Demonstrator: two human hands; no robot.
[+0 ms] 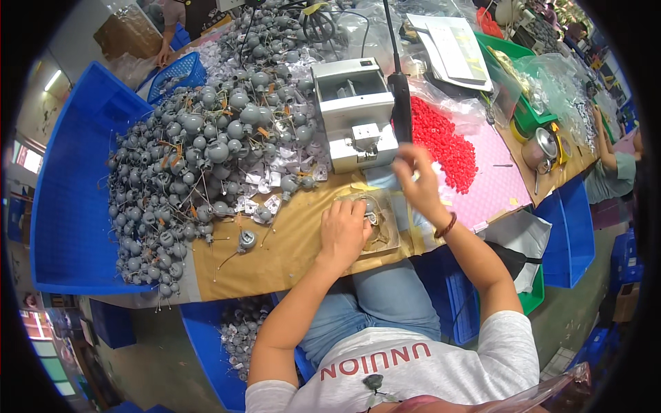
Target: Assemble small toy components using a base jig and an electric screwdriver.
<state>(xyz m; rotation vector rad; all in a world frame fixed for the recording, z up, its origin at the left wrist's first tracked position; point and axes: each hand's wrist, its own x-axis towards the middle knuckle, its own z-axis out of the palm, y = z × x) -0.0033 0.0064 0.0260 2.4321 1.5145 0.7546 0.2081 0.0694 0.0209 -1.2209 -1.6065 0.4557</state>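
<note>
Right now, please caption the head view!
Left hand at shallow square tray, right hand by small red pieces, round grey parts heaped.

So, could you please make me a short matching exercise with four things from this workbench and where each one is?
Things
1. Left hand
2. Small red pieces
3. White machine
4. Pile of grey round parts

Places
A. Heaped next to bare pink sheet
B. Covering much of the left side of the table
C. At the left edge of the shallow tray
D. Just beyond the tray, as seen by the seated person

Right pairs: 1-C, 2-A, 3-D, 4-B
</note>
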